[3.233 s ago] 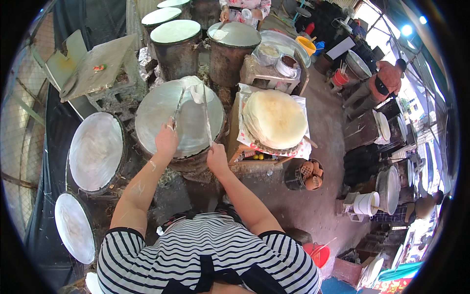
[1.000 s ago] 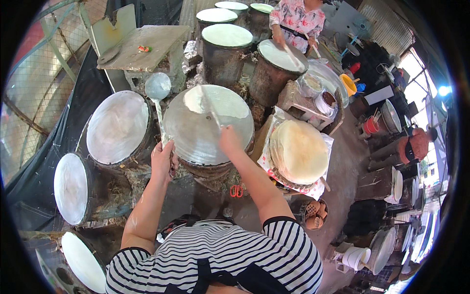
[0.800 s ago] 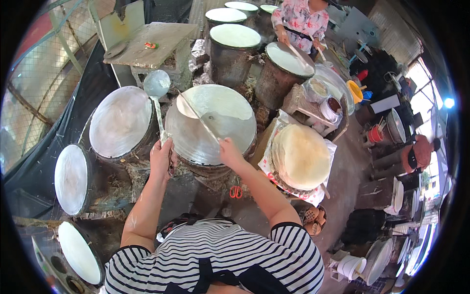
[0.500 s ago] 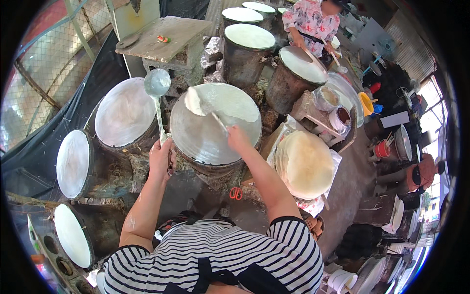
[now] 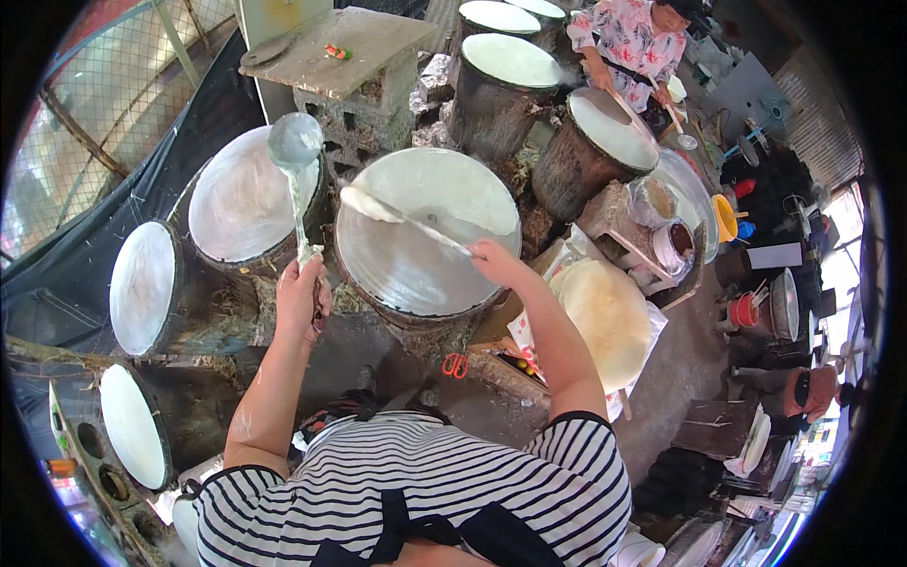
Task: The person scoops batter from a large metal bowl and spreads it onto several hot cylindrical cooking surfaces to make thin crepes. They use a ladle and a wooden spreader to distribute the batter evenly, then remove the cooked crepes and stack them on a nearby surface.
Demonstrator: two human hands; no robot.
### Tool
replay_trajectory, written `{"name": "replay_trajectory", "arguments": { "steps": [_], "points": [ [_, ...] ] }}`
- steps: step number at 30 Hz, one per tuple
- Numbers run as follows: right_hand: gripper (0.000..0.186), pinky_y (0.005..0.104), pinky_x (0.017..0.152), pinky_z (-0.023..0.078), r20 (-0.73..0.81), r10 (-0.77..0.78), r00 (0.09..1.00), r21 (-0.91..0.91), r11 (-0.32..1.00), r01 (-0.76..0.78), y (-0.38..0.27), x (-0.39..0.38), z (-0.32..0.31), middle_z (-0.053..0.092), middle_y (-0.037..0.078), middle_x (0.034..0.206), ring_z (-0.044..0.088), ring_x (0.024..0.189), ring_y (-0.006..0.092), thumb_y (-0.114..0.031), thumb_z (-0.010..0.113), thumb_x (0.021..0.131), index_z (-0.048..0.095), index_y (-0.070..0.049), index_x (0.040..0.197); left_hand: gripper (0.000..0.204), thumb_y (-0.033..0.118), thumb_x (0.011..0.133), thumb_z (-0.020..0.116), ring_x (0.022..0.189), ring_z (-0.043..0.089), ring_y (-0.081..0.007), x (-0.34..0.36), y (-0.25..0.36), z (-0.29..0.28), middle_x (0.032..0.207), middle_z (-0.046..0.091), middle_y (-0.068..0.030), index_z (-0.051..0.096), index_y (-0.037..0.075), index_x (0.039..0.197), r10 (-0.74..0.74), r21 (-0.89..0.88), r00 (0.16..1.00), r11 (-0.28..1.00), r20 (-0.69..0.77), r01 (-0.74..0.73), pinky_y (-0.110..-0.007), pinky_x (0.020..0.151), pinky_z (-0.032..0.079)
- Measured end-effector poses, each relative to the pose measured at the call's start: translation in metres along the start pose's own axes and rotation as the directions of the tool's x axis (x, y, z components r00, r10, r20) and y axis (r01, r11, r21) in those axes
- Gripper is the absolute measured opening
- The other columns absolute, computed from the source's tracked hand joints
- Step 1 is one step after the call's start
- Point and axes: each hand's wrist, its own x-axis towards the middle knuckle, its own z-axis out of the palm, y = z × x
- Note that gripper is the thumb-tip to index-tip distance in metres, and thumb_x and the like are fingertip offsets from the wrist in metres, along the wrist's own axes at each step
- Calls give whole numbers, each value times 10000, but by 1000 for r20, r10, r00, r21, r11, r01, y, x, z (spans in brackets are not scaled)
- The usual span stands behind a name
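In my closed left hand (image 5: pixel 302 295) is a long-handled metal ladle (image 5: pixel 295 144), its handle smeared with white batter and its bowl above the edge of a left-hand griddle (image 5: pixel 248 203). My right hand (image 5: pixel 495 263) is closed around the thin handle of a spreader (image 5: pixel 368 204). That tool's pale, batter-coated head is over the left part of the large round griddle (image 5: pixel 416 274) in front of me. Whitish batter coats the griddle's surface, smoother and whiter on the far side. To the right lies a stack of large round flatbreads (image 5: pixel 605 321) on plastic sheeting.
More drum-shaped stoves with round tops, such as one far drum (image 5: pixel 511 60) and one at left (image 5: pixel 142 288), surround me. A person (image 5: pixel 628 47) works at a griddle (image 5: pixel 614 132) at far right. Red-handled scissors (image 5: pixel 454 365) are below the front griddle. A board (image 5: pixel 345 47) rests on blocks.
The spreader's head has swung toward the left side of the griddle and lies lower, and my right hand has moved to the right. My left hand still holds the ladle. The whole view has shifted slightly.
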Motion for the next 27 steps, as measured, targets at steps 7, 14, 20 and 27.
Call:
{"name": "replay_trajectory", "arguments": {
  "steps": [7, 14, 20, 27],
  "points": [
    [300, 291, 712, 449, -7, 179, 984, 295, 940, -169, 11, 33, -31, 643, 60, 783, 571, 740, 144, -116, 534, 825, 599, -39, 1107, 143, 174, 894, 549, 408, 425, -78, -13, 0, -11, 652, 460, 8, 451, 80, 849, 4, 19, 1000, 1000, -25, -4, -230, 324, 348],
    [317, 310, 747, 455, 340, 117, 933, 156, 972, -178, 5, 26, -54, 653, 81, 834, 592, 791, 167, -173, 546, 797, 638, -77, 1084, 157, 185, 908, 528, 412, 424, -83, -37, 0, -19, 636, 455, 4, 449, 81, 821, 21, 44, 995, 999, -100, -17, -232, 326, 344],
    [428, 303, 751, 459, -22, 270, 963, 246, 935, -256, -15, -69, -7, 663, 93, 883, 599, 798, 172, -305, 659, 783, 606, -73, 1139, 165, 188, 909, 526, 409, 415, -82, -29, 1, -45, 643, 452, 4, 446, 76, 817, -8, 49, 1000, 999, -9, 8, -231, 324, 337],
    [159, 274, 439, 382, -74, 599, 797, 744, 566, -356, -191, -64, 152, 475, 3, 614, 465, 496, 121, -205, 471, 918, 503, -77, 1008, 139, 163, 895, 548, 396, 434, -88, -8, 16, -90, 650, 465, -2, 456, 70, 848, -94, 85, 988, 993, 123, 84, -234, 300, 348]
  ]
}}
